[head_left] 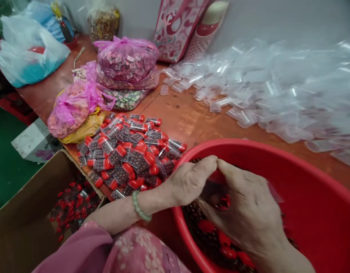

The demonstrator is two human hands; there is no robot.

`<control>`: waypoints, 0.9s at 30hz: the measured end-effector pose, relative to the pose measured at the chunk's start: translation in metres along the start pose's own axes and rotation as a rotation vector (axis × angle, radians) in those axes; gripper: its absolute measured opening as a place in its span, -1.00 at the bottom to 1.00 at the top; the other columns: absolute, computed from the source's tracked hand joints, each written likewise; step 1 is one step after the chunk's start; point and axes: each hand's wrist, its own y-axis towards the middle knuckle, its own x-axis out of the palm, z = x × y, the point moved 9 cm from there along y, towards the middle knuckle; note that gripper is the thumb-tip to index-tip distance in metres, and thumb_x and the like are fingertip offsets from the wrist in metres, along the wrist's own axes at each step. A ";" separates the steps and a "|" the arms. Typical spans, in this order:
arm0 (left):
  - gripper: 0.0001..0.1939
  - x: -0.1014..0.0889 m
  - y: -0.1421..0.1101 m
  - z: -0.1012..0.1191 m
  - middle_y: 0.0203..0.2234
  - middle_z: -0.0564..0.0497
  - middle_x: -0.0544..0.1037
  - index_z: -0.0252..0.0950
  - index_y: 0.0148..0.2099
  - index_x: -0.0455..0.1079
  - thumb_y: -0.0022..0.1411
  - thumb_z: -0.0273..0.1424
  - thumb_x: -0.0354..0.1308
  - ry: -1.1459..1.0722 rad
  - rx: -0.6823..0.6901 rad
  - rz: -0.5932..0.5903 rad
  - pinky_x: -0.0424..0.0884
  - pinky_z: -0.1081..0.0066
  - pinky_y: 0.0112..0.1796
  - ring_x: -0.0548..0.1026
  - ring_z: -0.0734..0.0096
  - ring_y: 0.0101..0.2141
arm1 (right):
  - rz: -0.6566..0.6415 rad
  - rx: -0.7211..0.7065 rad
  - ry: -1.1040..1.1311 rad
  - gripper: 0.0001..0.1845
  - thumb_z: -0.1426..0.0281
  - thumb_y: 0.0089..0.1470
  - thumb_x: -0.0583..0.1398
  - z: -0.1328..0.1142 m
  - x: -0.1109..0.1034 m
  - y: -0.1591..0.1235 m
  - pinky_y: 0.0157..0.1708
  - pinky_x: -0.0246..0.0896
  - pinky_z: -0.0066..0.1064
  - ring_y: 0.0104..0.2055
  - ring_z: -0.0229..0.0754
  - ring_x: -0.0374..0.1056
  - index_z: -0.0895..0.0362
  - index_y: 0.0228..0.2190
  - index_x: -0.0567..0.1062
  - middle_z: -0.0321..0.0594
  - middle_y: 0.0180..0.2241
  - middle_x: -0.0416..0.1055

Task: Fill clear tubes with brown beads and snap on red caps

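Being held together with fingertips meeting, the left hand [189, 182] and right hand [243, 204] are seen over a red basin [305, 182] at 5 o'clock; anything pinched between them is hidden. Dark, red-capped pieces [209, 242] are piled loosely inside the basin. A large heap of clear red-capped packets [129, 155] is laid on the tabletop [192, 121] at 11 o'clock, and more are held in a cardboard box [30, 197] at 8 o'clock. Empty clear bags [249, 87] are spread across the tabletop at 2 o'clock.
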 end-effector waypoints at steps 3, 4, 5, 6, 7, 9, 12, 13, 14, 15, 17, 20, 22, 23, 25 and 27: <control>-0.51 -0.032 -0.028 0.046 -0.57 0.04 0.38 -0.24 -0.46 0.30 0.36 -0.07 -0.20 0.395 0.250 0.131 0.29 0.38 -0.36 0.35 0.42 -0.48 | -0.126 0.008 0.098 -0.02 0.28 0.09 0.25 -0.001 0.018 0.002 -0.11 0.40 0.07 0.10 0.25 0.31 0.13 0.35 -0.16 0.25 0.16 0.25; -0.56 -0.047 -0.039 0.064 -0.51 0.01 0.42 -0.25 -0.40 0.34 0.36 -0.11 -0.17 0.570 0.356 0.230 0.31 0.36 -0.31 0.37 0.40 -0.44 | -0.169 0.018 0.100 -0.06 0.30 0.09 0.26 0.002 0.022 0.001 -0.09 0.40 0.06 0.12 0.24 0.30 0.15 0.34 -0.10 0.25 0.16 0.25; -0.61 -0.066 -0.049 0.081 -0.44 -0.02 0.46 -0.26 -0.33 0.38 0.35 -0.14 -0.13 0.764 0.437 0.373 0.31 0.32 -0.25 0.39 0.35 -0.38 | -0.200 0.033 0.095 -0.14 0.32 0.10 0.26 0.007 0.025 0.000 -0.08 0.40 0.03 0.11 0.20 0.32 0.15 0.31 0.01 0.22 0.13 0.29; -0.63 -0.082 -0.059 0.095 -0.41 -0.07 0.48 -0.27 -0.32 0.39 0.35 -0.15 -0.10 0.972 0.501 0.517 0.31 0.27 -0.20 0.40 0.29 -0.33 | -0.224 0.055 0.086 -0.26 0.33 0.12 0.24 0.014 0.026 -0.001 -0.08 0.41 0.00 0.07 0.15 0.36 0.14 0.26 0.13 0.16 0.08 0.35; -0.64 -0.097 -0.064 0.105 -0.38 -0.11 0.50 -0.28 -0.30 0.40 0.34 -0.15 -0.08 1.158 0.541 0.631 0.30 0.19 -0.15 0.41 0.22 -0.29 | -0.233 0.082 0.079 -0.39 0.34 0.14 0.22 0.023 0.025 -0.002 -0.08 0.42 -0.04 0.01 0.10 0.40 0.14 0.19 0.25 0.10 0.01 0.41; -0.66 -0.123 -0.067 0.114 -0.32 -0.18 0.51 -0.30 -0.25 0.40 0.30 -0.13 -0.02 1.416 0.575 0.788 0.28 0.06 -0.09 0.42 0.08 -0.21 | -0.251 0.187 0.054 -0.60 0.34 0.17 0.19 0.047 0.020 -0.006 -0.08 0.42 -0.11 -0.07 0.01 0.44 0.15 0.04 0.41 0.01 -0.09 0.48; -0.66 -0.141 -0.058 0.113 -0.18 -0.25 0.50 -0.29 -0.13 0.38 0.27 -0.12 0.05 1.573 0.649 0.808 0.23 -0.08 -0.02 0.38 -0.07 -0.07 | -0.317 0.400 -0.053 -0.71 0.37 0.20 0.14 0.091 0.013 -0.016 -0.08 0.39 -0.14 -0.10 -0.01 0.45 0.18 -0.07 0.49 -0.02 -0.13 0.50; -0.65 -0.141 -0.056 0.112 -0.11 -0.25 0.48 -0.29 -0.06 0.37 0.27 -0.14 0.07 1.577 0.673 0.798 0.21 -0.10 0.01 0.36 -0.09 -0.01 | -0.361 0.460 -0.083 -0.73 0.38 0.20 0.13 0.102 0.012 -0.021 -0.09 0.38 -0.15 -0.11 -0.01 0.45 0.20 -0.10 0.50 -0.02 -0.15 0.51; -0.64 -0.139 -0.054 0.111 -0.05 -0.24 0.46 -0.28 0.00 0.35 0.28 -0.16 0.07 1.568 0.693 0.781 0.19 -0.11 0.04 0.33 -0.11 0.03 | -0.412 0.513 -0.103 -0.74 0.38 0.21 0.12 0.111 0.013 -0.025 -0.10 0.37 -0.17 -0.13 -0.02 0.45 0.21 -0.12 0.51 -0.03 -0.18 0.52; -0.62 -0.133 -0.053 0.109 -0.01 -0.22 0.44 -0.27 0.05 0.33 0.29 -0.18 0.07 1.552 0.707 0.756 0.18 -0.11 0.07 0.32 -0.11 0.06 | -0.470 0.554 -0.112 -0.75 0.38 0.21 0.12 0.117 0.016 -0.029 -0.12 0.36 -0.20 -0.16 -0.04 0.45 0.21 -0.15 0.52 -0.04 -0.21 0.52; -0.62 -0.113 -0.048 0.103 -0.01 -0.19 0.45 -0.30 0.07 0.33 0.29 -0.21 0.07 1.511 0.735 0.686 0.21 -0.08 0.08 0.34 -0.09 0.05 | -0.593 0.592 -0.115 -0.77 0.39 0.21 0.11 0.120 0.026 -0.034 -0.14 0.33 -0.26 -0.18 -0.07 0.44 0.19 -0.19 0.53 -0.08 -0.24 0.51; -0.71 -0.067 -0.038 0.088 -0.12 -0.19 0.51 -0.33 -0.03 0.38 0.28 -0.28 0.08 1.409 0.788 0.532 0.35 0.05 0.01 0.42 0.06 -0.05 | -0.750 0.520 -0.139 -0.76 0.46 0.17 0.12 0.111 0.048 -0.032 -0.08 0.27 -0.27 -0.08 -0.06 0.39 0.17 -0.13 0.51 -0.06 -0.12 0.48; -0.78 -0.036 -0.029 0.075 -0.13 -0.15 0.52 -0.31 -0.06 0.38 0.30 -0.34 0.05 1.320 0.808 0.399 0.39 0.12 0.00 0.44 0.16 -0.07 | -0.837 0.446 -0.201 -0.65 0.54 0.14 0.10 0.107 0.063 -0.030 -0.05 0.24 -0.21 0.00 0.00 0.34 0.17 -0.03 0.45 -0.02 0.01 0.41; -0.79 -0.022 -0.024 0.069 -0.13 -0.14 0.52 -0.31 -0.06 0.37 0.31 -0.37 0.03 1.280 0.814 0.332 0.40 0.15 -0.01 0.44 0.19 -0.08 | -0.877 0.423 -0.233 -0.61 0.56 0.13 0.08 0.107 0.069 -0.030 -0.05 0.24 -0.19 0.01 0.02 0.32 0.18 -0.01 0.44 0.01 0.03 0.39; -0.80 -0.002 -0.017 0.056 -0.14 -0.15 0.53 -0.35 -0.08 0.38 0.33 -0.43 -0.03 1.213 0.806 0.220 0.41 0.21 -0.03 0.44 0.24 -0.10 | -0.941 0.407 -0.272 -0.63 0.59 0.13 0.05 0.110 0.079 -0.033 -0.08 0.25 -0.19 -0.01 0.04 0.34 0.21 -0.05 0.46 0.03 -0.02 0.40; -0.78 0.007 -0.010 0.045 -0.16 -0.17 0.54 -0.37 -0.09 0.39 0.33 -0.48 -0.06 1.187 0.782 0.178 0.40 0.22 -0.04 0.44 0.24 -0.12 | -0.976 0.409 -0.271 -0.69 0.58 0.13 0.05 0.114 0.085 -0.036 -0.12 0.26 -0.25 -0.06 0.00 0.37 0.22 -0.12 0.48 0.02 -0.10 0.42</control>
